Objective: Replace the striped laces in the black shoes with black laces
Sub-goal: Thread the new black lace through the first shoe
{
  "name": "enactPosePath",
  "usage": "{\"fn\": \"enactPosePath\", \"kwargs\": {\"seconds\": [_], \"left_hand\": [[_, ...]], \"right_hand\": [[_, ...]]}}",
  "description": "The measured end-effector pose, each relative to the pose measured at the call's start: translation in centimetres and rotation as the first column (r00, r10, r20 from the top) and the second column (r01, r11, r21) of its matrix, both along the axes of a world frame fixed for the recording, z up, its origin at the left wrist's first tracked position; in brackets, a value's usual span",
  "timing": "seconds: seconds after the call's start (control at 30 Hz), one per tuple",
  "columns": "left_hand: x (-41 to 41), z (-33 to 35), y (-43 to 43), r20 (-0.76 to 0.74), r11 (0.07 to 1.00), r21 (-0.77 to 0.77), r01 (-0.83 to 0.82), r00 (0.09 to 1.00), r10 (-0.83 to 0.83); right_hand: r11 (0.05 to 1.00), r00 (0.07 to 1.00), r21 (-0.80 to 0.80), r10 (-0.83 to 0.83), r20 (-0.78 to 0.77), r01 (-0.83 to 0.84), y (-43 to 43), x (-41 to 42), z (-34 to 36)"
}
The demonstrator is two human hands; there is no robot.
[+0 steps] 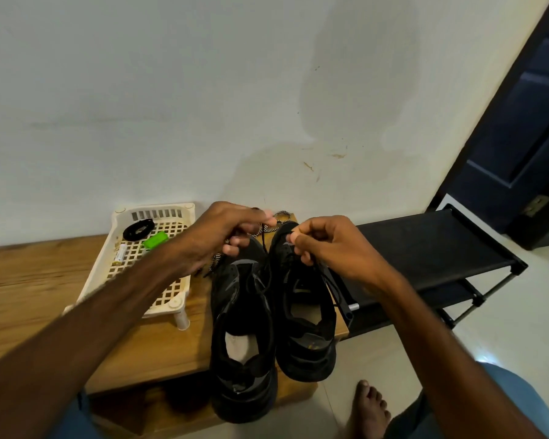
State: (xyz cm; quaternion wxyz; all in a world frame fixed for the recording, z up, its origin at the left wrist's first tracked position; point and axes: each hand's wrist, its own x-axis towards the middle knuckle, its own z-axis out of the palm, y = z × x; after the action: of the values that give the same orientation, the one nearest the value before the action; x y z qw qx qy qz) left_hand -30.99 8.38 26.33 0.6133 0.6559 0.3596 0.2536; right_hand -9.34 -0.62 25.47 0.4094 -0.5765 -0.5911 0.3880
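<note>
Two black shoes stand side by side on a wooden bench [45, 280], toes toward the wall: the left shoe [241, 337] and the right shoe [308, 312]. My left hand [222, 236] hovers over the left shoe's toe with fingers curled, pinching one end of a thin black lace [260, 283]. My right hand [333, 245] pinches the other black lace end above the right shoe's toe. A striped lace [274, 224] lies loose behind the shoes and trails under my left hand. A coiled black lace [138, 229] sits in the tray.
A cream lattice tray [171, 299] on short legs stands left of the shoes, holding a green object [155, 240] and a small white tube [120, 252]. A black shoe rack [425, 248] is to the right. My bare foot [370, 407] rests on the tiled floor.
</note>
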Motion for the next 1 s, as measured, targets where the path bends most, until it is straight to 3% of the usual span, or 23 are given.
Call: {"fn": "enactPosePath", "kwargs": {"seconds": [0.1, 0.27, 0.37, 0.47, 0.53, 0.6, 0.67, 0.7, 0.73, 0.8, 0.87, 0.9, 0.93, 1.0], "left_hand": [[1.3, -0.2, -1.2, -0.047, 0.966, 0.257, 0.031, 0.999, -0.019], [0.8, 0.4, -1.3, -0.167, 0.952, 0.277, 0.13, 0.982, -0.086], [-0.8, 0.5, 1.3, 0.004, 0.945, 0.163, -0.283, 0.958, 0.286], [-3.4, 0.3, 4.2, 0.064, 0.705, -0.004, -0.709, 0.703, 0.708], [-4.8, -0.3, 5.5, 0.041, 0.572, -0.046, -0.819, 0.571, 0.82], [-5.3, -1.0, 6.4, 0.026, 0.511, -0.03, -0.859, 0.51, 0.86], [-5.2, -1.6, 6.7, 0.001, 0.504, 0.021, -0.863, 0.505, 0.863], [-4.9, -2.0, 6.6, -0.017, 0.531, 0.051, -0.846, 0.531, 0.847], [-4.6, -2.2, 6.3, -0.028, 0.573, 0.087, -0.815, 0.573, 0.819], [-3.7, -2.5, 5.2, -0.027, 0.675, 0.197, -0.711, 0.685, 0.728], [-2.4, -2.4, 3.6, -0.04, 0.767, 0.327, -0.552, 0.803, 0.595], [-1.7, -2.3, 2.7, -0.057, 0.797, 0.386, -0.464, 0.85, 0.523], [-0.9, -2.2, 1.9, -0.079, 0.812, 0.444, -0.38, 0.886, 0.458], [0.5, -2.1, 0.5, -0.128, 0.804, 0.539, -0.251, 0.919, 0.373]], "right_hand": [[0.995, 0.978, -0.025, 0.092, -0.185, -0.098, -0.1, -0.5, 0.7], [0.999, 0.965, -0.043, -0.009, -0.264, -0.003, 0.0, 0.2, 1.1], [0.996, 0.912, -0.083, -0.07, -0.403, 0.04, -0.3, 1.4, 1.9], [0.999, 0.715, -0.011, -0.033, -0.698, 0.036, -0.5, 3.3, 2.6], [0.998, 0.51, 0.064, 0.042, -0.859, 0.026, -0.8, 4.3, 3.0], [0.993, 0.35, 0.113, 0.091, -0.932, 0.042, -1.1, 4.9, 3.0], [0.989, 0.314, 0.115, 0.081, -0.946, 0.092, -1.2, 4.8, 2.9], [0.986, 0.352, 0.109, 0.058, -0.934, 0.126, -1.2, 4.7, 2.8], [0.98, 0.429, 0.109, 0.028, -0.903, 0.166, -1.1, 4.4, 2.7], [0.948, 0.687, 0.179, -0.054, -0.724, 0.263, -0.9, 4.0, 2.5], [0.883, 0.932, 0.37, -0.171, -0.318, 0.288, -0.8, 3.6, 2.1], [0.866, 0.967, 0.432, -0.247, -0.068, 0.252, -0.7, 3.3, 1.8], [0.876, 0.932, 0.43, -0.318, 0.172, 0.22, -0.6, 3.1, 1.4], [0.929, 0.767, 0.283, -0.36, 0.531, 0.24, -0.5, 3.0, 0.4]]}}
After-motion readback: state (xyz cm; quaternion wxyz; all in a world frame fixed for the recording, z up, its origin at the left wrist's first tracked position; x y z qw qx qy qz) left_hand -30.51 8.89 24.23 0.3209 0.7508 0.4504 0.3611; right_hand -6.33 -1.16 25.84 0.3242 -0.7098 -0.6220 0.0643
